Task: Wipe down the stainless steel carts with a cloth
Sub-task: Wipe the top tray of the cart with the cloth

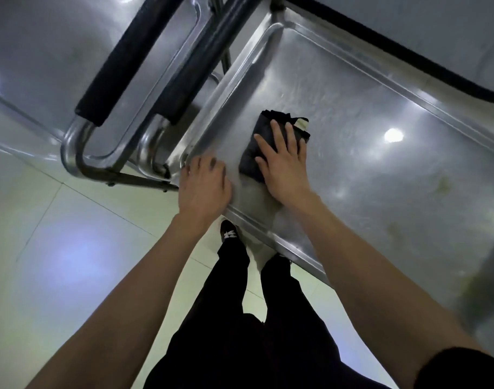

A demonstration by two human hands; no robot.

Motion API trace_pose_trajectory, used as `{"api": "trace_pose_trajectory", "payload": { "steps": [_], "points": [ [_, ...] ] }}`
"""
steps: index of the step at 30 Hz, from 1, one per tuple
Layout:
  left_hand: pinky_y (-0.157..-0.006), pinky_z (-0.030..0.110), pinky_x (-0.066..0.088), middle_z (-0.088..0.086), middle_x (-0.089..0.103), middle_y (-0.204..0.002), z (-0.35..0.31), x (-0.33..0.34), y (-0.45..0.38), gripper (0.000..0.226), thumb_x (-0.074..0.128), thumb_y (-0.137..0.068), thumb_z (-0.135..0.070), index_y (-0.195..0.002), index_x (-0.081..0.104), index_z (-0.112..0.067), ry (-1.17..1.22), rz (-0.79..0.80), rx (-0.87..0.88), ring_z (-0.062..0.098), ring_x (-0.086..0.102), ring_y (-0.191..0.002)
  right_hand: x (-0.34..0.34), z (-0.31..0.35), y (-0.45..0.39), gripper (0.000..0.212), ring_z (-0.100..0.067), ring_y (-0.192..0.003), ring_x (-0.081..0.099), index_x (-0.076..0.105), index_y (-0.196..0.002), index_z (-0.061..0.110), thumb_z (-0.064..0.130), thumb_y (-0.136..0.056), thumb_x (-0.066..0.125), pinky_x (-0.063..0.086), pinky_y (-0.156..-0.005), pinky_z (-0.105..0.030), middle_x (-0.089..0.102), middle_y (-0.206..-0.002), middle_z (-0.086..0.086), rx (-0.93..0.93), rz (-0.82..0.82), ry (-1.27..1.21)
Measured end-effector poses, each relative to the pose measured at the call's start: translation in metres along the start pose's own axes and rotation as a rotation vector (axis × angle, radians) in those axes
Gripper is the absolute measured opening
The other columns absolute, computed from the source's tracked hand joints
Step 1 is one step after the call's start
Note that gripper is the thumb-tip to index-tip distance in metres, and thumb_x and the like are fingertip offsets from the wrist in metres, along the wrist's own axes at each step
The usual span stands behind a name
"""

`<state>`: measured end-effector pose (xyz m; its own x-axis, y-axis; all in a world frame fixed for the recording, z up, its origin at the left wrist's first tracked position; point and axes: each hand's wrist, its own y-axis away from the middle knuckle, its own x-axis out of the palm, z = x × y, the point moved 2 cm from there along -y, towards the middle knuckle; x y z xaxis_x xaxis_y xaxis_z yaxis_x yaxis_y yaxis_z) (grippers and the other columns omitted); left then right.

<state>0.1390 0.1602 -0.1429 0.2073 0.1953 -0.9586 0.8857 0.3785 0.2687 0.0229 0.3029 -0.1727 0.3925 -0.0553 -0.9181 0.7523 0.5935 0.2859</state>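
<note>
A stainless steel cart (380,169) fills the right of the head view, its flat top tray ringed by a raised rim. On the tray's near left part lies a folded dark cloth (264,130) with a pale patch at its far corner. My right hand (285,161) presses flat on the cloth, fingers spread over it. My left hand (203,186) rests on the tray's near left corner, fingers curled over the rim. A second steel cart (43,51) stands to the left.
Two tubular cart handles with black foam grips (122,66) (200,54) stand between the carts. A dark edge strip (408,54) runs along the wall behind the cart. Pale floor tiles (71,248) lie below, with my legs and shoes at the cart's near edge.
</note>
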Motion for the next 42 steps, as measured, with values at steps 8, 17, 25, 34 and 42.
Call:
{"api": "trace_pose_trajectory", "payload": {
  "steps": [8,17,25,34,42],
  "points": [
    [-0.089,0.04,0.043,0.002,0.064,-0.124,0.035,0.01,0.005,0.03,0.053,-0.087,-0.025,-0.109,0.07,-0.014,0.012,-0.056,0.118,0.024,0.057,-0.12,0.003,0.071,-0.068,0.05,-0.03,-0.153,-0.006,0.03,-0.154,0.033,0.041,-0.105,0.035,0.002,-0.122,-0.055,0.002,-0.168,-0.002,-0.069,0.005,-0.002],
    [-0.09,0.043,0.037,-0.002,0.057,-0.136,0.048,0.017,0.006,0.037,0.045,-0.091,-0.028,-0.12,0.065,-0.018,-0.014,-0.05,0.173,0.02,0.047,-0.134,-0.001,0.082,-0.073,0.054,-0.027,-0.154,-0.003,0.025,-0.156,0.036,0.042,-0.104,0.037,0.004,-0.123,-0.051,0.002,-0.168,0.001,-0.058,0.01,-0.005],
    [-0.095,0.051,0.041,0.01,0.048,-0.133,0.013,0.01,0.014,0.037,0.046,-0.093,-0.035,-0.117,0.057,-0.009,-0.064,0.032,0.085,0.03,0.041,-0.132,0.011,0.017,0.026,0.054,-0.026,-0.154,-0.002,0.024,-0.156,0.037,0.043,-0.104,0.038,0.008,-0.123,-0.051,0.002,-0.168,0.001,0.028,-0.02,-0.005],
    [-0.091,0.048,0.041,0.007,0.052,-0.127,-0.089,0.024,0.05,0.032,0.045,-0.092,-0.034,-0.113,0.059,-0.014,-0.052,0.003,0.25,0.028,0.044,-0.122,0.02,-0.077,0.126,0.052,-0.026,-0.154,-0.003,0.025,-0.155,0.038,0.043,-0.105,0.037,0.01,-0.122,-0.052,0.001,-0.168,0.004,0.139,-0.062,-0.037],
    [-0.1,0.047,0.039,0.005,0.051,-0.132,-0.172,0.04,0.086,0.032,0.045,-0.095,-0.033,-0.118,0.058,-0.016,-0.057,0.032,0.344,0.027,0.043,-0.127,0.028,-0.156,0.22,0.052,-0.025,-0.154,-0.005,0.023,-0.155,0.039,0.045,-0.105,0.035,0.009,-0.122,-0.053,-0.001,-0.168,0.005,0.25,-0.093,-0.076]
  ]
}}
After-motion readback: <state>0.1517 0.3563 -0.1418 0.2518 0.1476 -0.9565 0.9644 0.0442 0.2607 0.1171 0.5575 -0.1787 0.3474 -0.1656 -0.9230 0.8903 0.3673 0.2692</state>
